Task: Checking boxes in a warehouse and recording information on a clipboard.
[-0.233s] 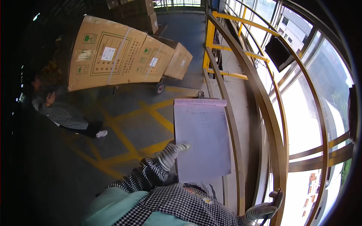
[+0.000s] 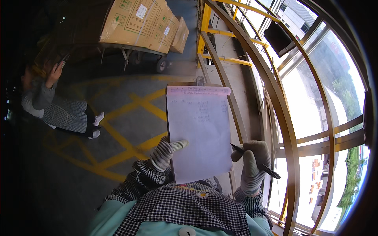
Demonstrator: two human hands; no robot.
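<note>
A clipboard (image 2: 200, 81) with paper sheets (image 2: 201, 145) on it is held up in front of my checked apron. Faint handwriting runs across the upper part of the page, and a pink strip is curled over at the top. My left hand (image 2: 167, 152), in a striped knit glove, grips the clipboard's left edge with the thumb lying on the paper. To the right of the page, my right hand (image 2: 254, 165), gloved as well, holds a black pen (image 2: 270, 170) between thumb and fingers. The pen's tip points at the page's right edge without touching the paper.
Large cardboard cartons (image 2: 138, 23) lie on a wheeled cart (image 2: 161, 65) ahead. At left stands another person (image 2: 59, 106) with a dark device raised in one hand. Yellow lines (image 2: 138, 106) mark the floor. Yellow rails (image 2: 271, 86) and windows run along my right.
My right hand has come up from the railing at lower right to beside the page, with the pen now plainly visible. The clipboard sits slightly further left and higher in view.
</note>
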